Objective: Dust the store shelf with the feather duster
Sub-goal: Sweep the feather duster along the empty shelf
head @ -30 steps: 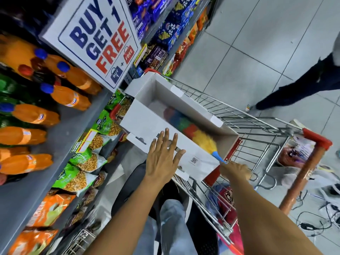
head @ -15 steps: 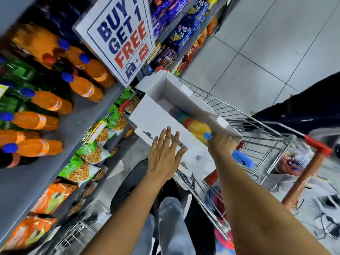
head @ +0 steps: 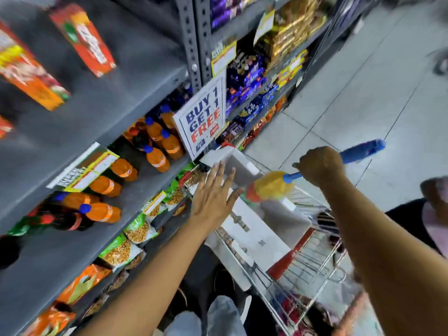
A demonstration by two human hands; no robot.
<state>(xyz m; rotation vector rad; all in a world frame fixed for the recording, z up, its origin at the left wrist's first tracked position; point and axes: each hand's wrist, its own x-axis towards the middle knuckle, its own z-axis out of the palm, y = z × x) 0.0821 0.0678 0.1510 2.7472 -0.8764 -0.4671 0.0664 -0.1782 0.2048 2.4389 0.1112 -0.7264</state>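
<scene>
My right hand (head: 321, 164) is closed around the blue handle of the feather duster (head: 270, 185). Its yellow, orange and green head hangs just above the white cardboard box (head: 252, 235) in the cart, and the handle's end sticks out to the upper right. My left hand (head: 213, 196) is open with fingers spread, hovering over the box's near-left edge, holding nothing. The grey store shelf (head: 116, 93) fills the left side, with orange soda bottles (head: 157, 161) on a middle tier and snack bags (head: 137, 230) below.
A metal shopping cart (head: 305, 260) stands in front of me against the shelf. A "BUY 1 GET 1 FREE" sign (head: 202, 122) juts from the shelf edge. Another person's dark clothing (head: 412, 219) shows at the right. Grey tiled floor (head: 351, 93) lies beyond.
My right hand took hold of the duster handle and lifted the duster up out of the box. The view tilted upward, showing higher shelf tiers. My left hand rose off the box edge.
</scene>
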